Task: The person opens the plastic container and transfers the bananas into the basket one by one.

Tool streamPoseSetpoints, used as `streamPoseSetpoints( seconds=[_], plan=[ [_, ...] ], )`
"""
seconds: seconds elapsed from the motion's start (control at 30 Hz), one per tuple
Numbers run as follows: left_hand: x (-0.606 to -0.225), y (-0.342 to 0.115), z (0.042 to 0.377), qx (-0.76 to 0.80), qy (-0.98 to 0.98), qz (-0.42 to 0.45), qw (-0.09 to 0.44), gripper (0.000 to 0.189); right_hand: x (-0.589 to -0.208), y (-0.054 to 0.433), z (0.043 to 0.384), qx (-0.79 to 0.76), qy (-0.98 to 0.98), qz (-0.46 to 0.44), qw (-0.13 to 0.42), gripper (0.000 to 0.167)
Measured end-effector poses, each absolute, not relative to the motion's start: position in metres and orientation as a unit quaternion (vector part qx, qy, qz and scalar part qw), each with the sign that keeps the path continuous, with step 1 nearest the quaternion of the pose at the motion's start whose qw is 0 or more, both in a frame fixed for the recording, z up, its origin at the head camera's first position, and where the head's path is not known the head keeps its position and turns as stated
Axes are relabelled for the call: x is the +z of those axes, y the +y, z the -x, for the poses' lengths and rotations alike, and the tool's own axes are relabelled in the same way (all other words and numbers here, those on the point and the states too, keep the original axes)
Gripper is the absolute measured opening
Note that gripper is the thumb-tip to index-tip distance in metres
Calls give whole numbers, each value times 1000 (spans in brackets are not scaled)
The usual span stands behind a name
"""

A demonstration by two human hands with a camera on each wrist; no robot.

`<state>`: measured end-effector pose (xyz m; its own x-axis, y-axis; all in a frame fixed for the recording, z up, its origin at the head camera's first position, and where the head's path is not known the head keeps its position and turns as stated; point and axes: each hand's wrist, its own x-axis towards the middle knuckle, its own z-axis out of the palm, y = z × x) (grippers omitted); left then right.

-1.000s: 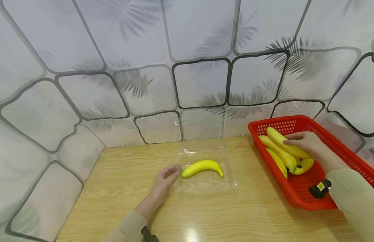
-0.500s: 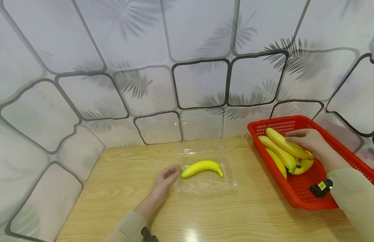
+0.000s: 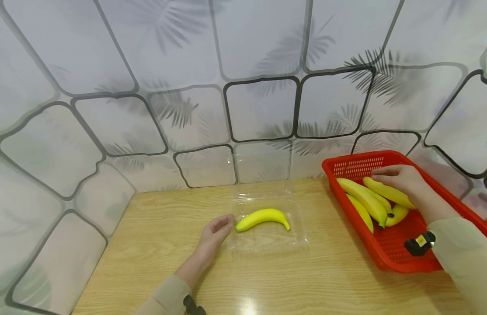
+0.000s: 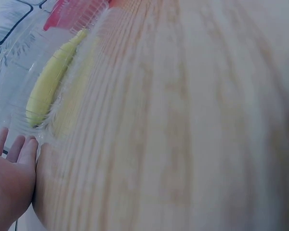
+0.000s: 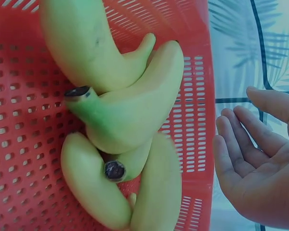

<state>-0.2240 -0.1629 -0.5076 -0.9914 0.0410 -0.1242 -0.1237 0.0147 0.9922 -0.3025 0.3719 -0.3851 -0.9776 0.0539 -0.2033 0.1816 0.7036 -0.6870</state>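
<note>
My left hand [image 3: 213, 238] touches the left edge of a clear plastic clamshell container [image 3: 300, 241] with its fingertips. The fingers look fairly straight in the left wrist view, the thumb apart from them. One yellow banana [image 3: 264, 218] lies inside the container, its stem end to the right. Over a red basket [image 3: 379, 259] at the right, my right hand [image 3: 405, 181] hovers near a banana [image 3: 389, 192] on the pile. In the right wrist view the right hand's fingers are loosely bent, with nothing between them. Several bananas [image 5: 135, 106] overlap one another in the basket.
The container's clear lid [image 3: 263, 168] stands raised at the back, in front of the patterned wall [image 3: 263, 109]. A light wooden table [image 3: 168, 210] carries both container and basket. The basket has perforated sides and a raised rim.
The top banana has shifted right and down in the basket, uncovering more bananas beneath it. My right hand has moved slightly right and up. The left hand and the container look unmoved.
</note>
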Motion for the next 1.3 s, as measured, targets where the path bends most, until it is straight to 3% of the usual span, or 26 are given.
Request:
streamPoseSetpoints(
  seconds=[0.53, 1.3],
  plan=[
    [-507, -163, 223, 698, 714, 26, 57, 47, -370, 353, 301, -392, 914, -47, 91, 73],
    [-509, -163, 224, 699, 712, 29, 60, 46, -357, 311, 293, -406, 909, 19, 89, 62]
  ],
)
